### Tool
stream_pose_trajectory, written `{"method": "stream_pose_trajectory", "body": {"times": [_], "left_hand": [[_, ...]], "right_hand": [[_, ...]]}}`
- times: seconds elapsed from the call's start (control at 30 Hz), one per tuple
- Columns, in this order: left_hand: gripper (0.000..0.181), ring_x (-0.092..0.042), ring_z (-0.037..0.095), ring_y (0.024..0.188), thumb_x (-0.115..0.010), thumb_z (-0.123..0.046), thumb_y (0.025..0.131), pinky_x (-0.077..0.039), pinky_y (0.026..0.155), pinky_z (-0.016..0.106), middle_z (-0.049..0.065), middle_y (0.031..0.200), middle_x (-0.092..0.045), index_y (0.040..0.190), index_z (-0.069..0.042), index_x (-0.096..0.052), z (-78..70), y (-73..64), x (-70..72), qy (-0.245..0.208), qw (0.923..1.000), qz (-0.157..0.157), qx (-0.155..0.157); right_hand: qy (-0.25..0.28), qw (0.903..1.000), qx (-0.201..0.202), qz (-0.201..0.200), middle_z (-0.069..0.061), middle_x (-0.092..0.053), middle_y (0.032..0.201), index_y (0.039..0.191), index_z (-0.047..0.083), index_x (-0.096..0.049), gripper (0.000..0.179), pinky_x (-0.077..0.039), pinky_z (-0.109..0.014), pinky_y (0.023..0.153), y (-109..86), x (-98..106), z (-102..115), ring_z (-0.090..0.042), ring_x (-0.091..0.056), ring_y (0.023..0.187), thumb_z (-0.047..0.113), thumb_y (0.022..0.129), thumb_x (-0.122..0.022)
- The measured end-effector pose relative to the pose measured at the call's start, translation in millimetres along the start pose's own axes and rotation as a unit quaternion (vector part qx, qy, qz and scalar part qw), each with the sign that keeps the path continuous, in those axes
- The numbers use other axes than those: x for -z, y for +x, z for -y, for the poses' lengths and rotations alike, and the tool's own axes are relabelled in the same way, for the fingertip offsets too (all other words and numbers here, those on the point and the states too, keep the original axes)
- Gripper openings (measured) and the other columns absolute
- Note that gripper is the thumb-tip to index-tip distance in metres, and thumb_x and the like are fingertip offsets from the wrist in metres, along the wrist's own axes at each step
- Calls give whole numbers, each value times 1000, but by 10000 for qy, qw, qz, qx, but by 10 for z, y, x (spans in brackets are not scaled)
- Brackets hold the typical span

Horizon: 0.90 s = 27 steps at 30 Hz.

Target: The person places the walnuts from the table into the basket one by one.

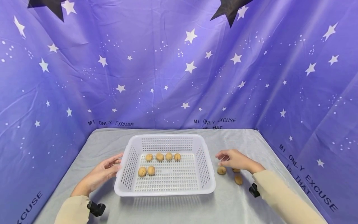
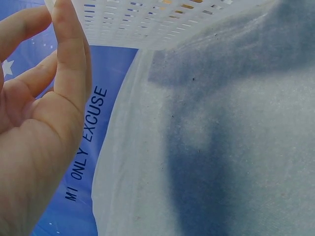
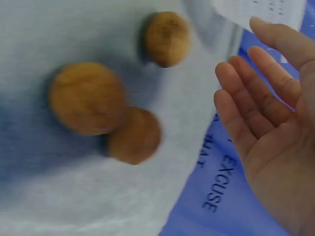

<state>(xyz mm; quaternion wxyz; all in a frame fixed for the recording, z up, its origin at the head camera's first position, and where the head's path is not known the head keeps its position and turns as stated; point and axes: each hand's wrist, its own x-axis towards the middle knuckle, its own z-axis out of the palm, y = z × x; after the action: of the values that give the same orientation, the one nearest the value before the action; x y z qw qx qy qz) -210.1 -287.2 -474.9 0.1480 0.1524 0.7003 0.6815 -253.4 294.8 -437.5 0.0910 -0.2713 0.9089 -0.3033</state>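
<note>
A white plastic basket (image 1: 165, 194) with slotted walls stands in the middle of the table, and several walnuts (image 1: 159, 156) lie in its left half in two rows. My left hand (image 1: 96, 175) is at the basket's left side, with its thumb and fingertips touching the rim; the left wrist view shows the thumb right at the basket edge (image 2: 118, 37). On the right, my right hand (image 1: 235, 159) hovers with loosely bent fingers and nothing in them. Below it on the cloth lie three walnuts (image 3: 88, 98), one partly hidden by the hand in the head view.
A grey cloth (image 1: 156, 211) covers the table. Purple curtains (image 1: 156, 77) printed with white stars and lettering enclose the back and both sides. Each wrist carries a small black device (image 1: 96, 208) over a beige sleeve (image 1: 73, 211).
</note>
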Motion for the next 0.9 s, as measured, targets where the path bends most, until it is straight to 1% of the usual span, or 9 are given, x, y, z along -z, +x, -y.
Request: {"method": "stream_pose_trajectory", "body": {"times": [0.1, 0.23, 0.3, 0.43, 0.53, 0.7, 0.8, 0.9], "left_hand": [[62, -62, 20, 113, -52, -1, 102, -54, 94, 36, 25, 136, -48, 155, 8, -20, -3, 4, -4, -43, 10000, 9, -24], [62, -62, 19, 113, -52, 0, 102, -54, 95, 36, 21, 135, -50, 155, 7, -20, -2, 5, -5, -83, 10000, 14, -6], [63, -62, 18, 112, -52, -1, 102, -54, 94, 36, 19, 134, -51, 155, 7, -20, -1, 2, -5, -48, 10000, 3, 19], [63, -62, 18, 112, -52, -2, 102, -55, 93, 36, 22, 136, -50, 156, 7, -20, 3, 2, -5, 21, 10000, -26, 36], [63, -62, 18, 112, -52, -1, 102, -55, 93, 36, 22, 136, -49, 156, 7, -20, 6, 3, -4, 20, 10000, -29, 33], [63, -62, 18, 112, -52, -1, 102, -54, 94, 36, 19, 135, -50, 155, 8, -20, 5, -4, 3, -14, 10000, -14, 24], [63, -62, 18, 113, -52, -1, 102, -54, 95, 36, 19, 135, -50, 155, 8, -20, 7, 0, 5, -35, 10000, -9, 21], [63, -62, 19, 113, -52, -2, 102, -54, 95, 35, 21, 136, -50, 155, 8, -19, 10, 4, 6, -33, 10000, -7, 20]], "right_hand": [[50, 9997, -202, 118, -13, -71, 107, 116, -2, -69, 39, -57, -36, 82, -53, -77, -70, -27, -68, 96, 25, 89, -77], [20, 9992, -300, 271, -6, -72, 102, 110, 2, -71, 33, -57, -40, 84, -109, -165, -128, -25, -68, 95, 25, 88, -79], [-25, 9991, -306, 304, -3, -72, 100, 108, 3, -72, 30, -56, -39, 83, -128, -192, -146, -22, -68, 94, 25, 88, -79], [-108, 9990, -319, 287, 1, -73, 98, 104, 6, -74, 26, -56, -35, 80, -136, -208, -160, -18, -68, 91, 26, 88, -79], [-111, 9991, -307, 283, 3, -72, 95, 103, 7, -74, 24, -56, -34, 79, -135, -206, -154, -16, -67, 89, 25, 87, -79], [-232, 9995, -203, 120, 6, -71, 91, 102, 9, -75, 24, -55, -32, 77, -123, -130, -117, -11, -64, 84, 27, 87, -79], [-395, 9989, -208, -110, 7, -69, 90, 104, 9, -75, 26, -54, -28, 75, -98, -14, -71, -9, -63, 82, 28, 87, -80], [-486, 9983, -130, -310, 5, -70, 93, 106, 7, -74, 29, -55, -30, 75, -65, 132, 16, -12, -63, 85, 28, 87, -80]]}}
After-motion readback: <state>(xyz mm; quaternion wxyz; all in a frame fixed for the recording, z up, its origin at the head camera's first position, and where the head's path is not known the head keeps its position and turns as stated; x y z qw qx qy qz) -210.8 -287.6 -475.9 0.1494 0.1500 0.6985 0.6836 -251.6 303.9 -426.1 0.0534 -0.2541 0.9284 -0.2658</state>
